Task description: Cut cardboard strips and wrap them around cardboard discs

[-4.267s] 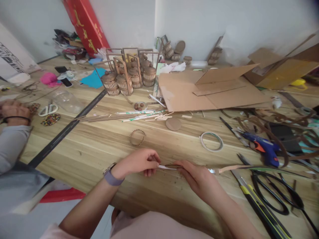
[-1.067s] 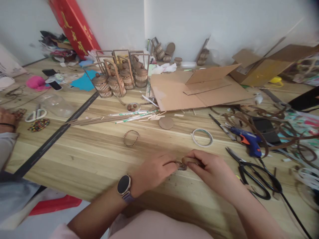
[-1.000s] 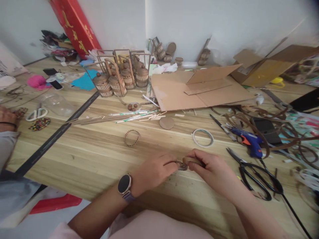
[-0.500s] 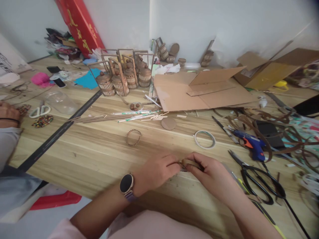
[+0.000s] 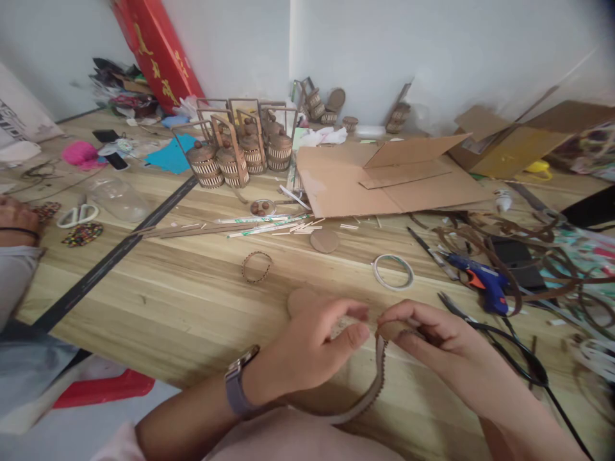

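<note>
My right hand (image 5: 423, 333) pinches a small round brown disc (image 5: 393, 330) together with one end of a ridged strip (image 5: 377, 384). The strip hangs down from the fingers and curves left toward my body. My left hand (image 5: 327, 339), with a watch on its wrist, is just left of the disc, thumb and fingers apart and nothing between them. Partly behind it, a brown round piece (image 5: 300, 301) lies on the table. A thin beaded ring (image 5: 256, 267) and a cardboard disc (image 5: 324, 241) lie farther off.
Small lidded baskets (image 5: 235, 153) stand at the back. Flattened cardboard (image 5: 346, 182) lies behind the tape roll (image 5: 393, 271). On the right are a blue glue gun (image 5: 485, 282) and black scissors (image 5: 509, 352). Another person's hand (image 5: 16, 218) rests at far left.
My left hand has let go and opened, moving slightly away from my right hand. My right hand has shifted right, and the ridged strip now shows hanging from it.
</note>
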`<action>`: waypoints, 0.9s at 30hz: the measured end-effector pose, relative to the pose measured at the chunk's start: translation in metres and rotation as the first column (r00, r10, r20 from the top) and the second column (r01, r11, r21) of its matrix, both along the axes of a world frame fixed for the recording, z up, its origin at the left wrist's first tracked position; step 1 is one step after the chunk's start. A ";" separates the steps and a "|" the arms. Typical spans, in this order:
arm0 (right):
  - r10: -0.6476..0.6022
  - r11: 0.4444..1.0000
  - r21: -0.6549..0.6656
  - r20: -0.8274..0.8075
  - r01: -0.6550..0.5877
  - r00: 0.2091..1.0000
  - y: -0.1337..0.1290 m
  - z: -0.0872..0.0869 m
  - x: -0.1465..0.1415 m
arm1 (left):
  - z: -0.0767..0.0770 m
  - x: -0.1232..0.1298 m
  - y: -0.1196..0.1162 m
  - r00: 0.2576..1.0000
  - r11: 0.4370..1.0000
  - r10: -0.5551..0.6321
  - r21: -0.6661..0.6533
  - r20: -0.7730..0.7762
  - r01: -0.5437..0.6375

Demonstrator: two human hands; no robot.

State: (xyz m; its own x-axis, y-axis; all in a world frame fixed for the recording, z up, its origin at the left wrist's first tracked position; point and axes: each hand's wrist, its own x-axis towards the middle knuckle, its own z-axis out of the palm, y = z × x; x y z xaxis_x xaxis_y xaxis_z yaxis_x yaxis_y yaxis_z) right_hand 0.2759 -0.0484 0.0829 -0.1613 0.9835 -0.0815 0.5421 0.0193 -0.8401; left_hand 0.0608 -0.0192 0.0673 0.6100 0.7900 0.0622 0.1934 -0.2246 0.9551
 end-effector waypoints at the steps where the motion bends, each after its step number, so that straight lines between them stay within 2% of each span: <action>1: -0.011 1.000 0.021 0.008 0.011 1.000 -0.001 0.000 0.000 | 0.000 0.004 -0.001 0.996 0.979 -0.064 -0.189 0.055 0.074; 2: -0.020 0.999 0.045 0.023 0.019 1.000 -0.002 0.000 -0.001 | -0.001 0.007 -0.001 0.988 0.930 -0.103 -0.342 0.115 0.137; 4: -0.031 0.995 0.100 0.073 0.024 0.997 -0.005 0.000 0.000 | -0.005 0.013 0.000 0.972 0.826 -0.098 -0.527 0.213 0.199; 6: -0.045 0.986 0.163 0.134 0.023 0.990 -0.008 0.002 0.001 | -0.007 0.017 0.001 0.968 0.767 -0.038 -0.614 0.247 0.187; 9: -0.068 0.959 0.283 0.217 0.004 0.974 -0.011 0.008 0.001 | -0.005 0.023 0.001 0.964 0.723 0.025 -0.671 0.263 0.165; 14: -0.012 0.887 0.437 0.351 -0.153 0.936 -0.012 0.019 0.001 | 0.006 0.027 0.001 0.937 0.746 0.025 -0.631 0.348 0.215; 18: -0.003 0.806 0.523 0.474 -0.278 0.880 -0.009 0.018 0.011 | 0.013 0.025 0.002 0.946 0.736 -0.019 -0.636 0.323 0.232; 20: -0.058 0.749 0.565 0.576 -0.346 0.815 -0.005 0.016 0.015 | 0.014 0.024 0.004 0.962 0.770 -0.031 -0.607 0.270 0.195; 22: -0.115 0.716 0.569 0.668 -0.404 0.735 0.000 0.014 0.015 | 0.012 0.023 0.006 0.979 0.811 -0.051 -0.563 0.198 0.156; 24: -0.146 0.719 0.548 0.720 -0.427 0.679 0.004 0.012 0.012 | 0.007 0.022 0.009 0.992 0.855 -0.048 -0.509 0.119 0.103; 27: -0.183 0.731 0.567 0.699 -0.380 0.692 -0.001 0.005 0.012 | -0.006 0.018 0.017 0.998 0.910 0.061 -0.412 0.028 -0.044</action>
